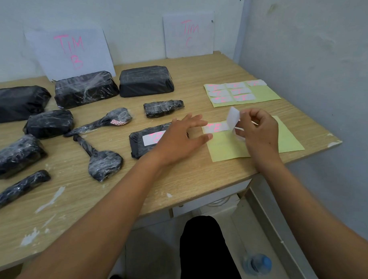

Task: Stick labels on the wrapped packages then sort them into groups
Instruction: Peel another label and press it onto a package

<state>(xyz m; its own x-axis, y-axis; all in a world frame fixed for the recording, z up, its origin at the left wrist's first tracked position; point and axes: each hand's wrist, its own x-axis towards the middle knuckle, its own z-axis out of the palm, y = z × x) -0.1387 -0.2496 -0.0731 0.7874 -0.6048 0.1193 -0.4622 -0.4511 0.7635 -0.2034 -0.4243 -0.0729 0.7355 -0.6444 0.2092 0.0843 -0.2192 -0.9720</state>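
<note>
Label (233, 118), white and curling upward, is pinched between the thumb and fingertips of the right hand (260, 129), right of centre in the frame. It hangs just above the near backing sheet (226, 149), a yellow sheet lying toward the right edge of the worktop (177, 181). The left hand (179, 137) is spread with straight fingers, its thumb and fingertips at that sheet's left edge. This is probably to pin the paper down so the sticker peels cleanly rather than dragging the sheet along.

One pink-lettered sticker (216, 127) lies flat on the sheet between the two hands. Just left of the sheet, partly under the left hand, is the labelled package (141, 146), likely kept near because it was handy to the stickers.

The other wrapped packages (86, 90) fill the left half of the frame, none showing a label. They are not yet sorted toward the TIM B sign (71, 52) or the TIM C sign (188, 35), both propped against the wall at the top. A far sheet (264, 94) with more stickers waits in the upper right, within reach for later.
</note>
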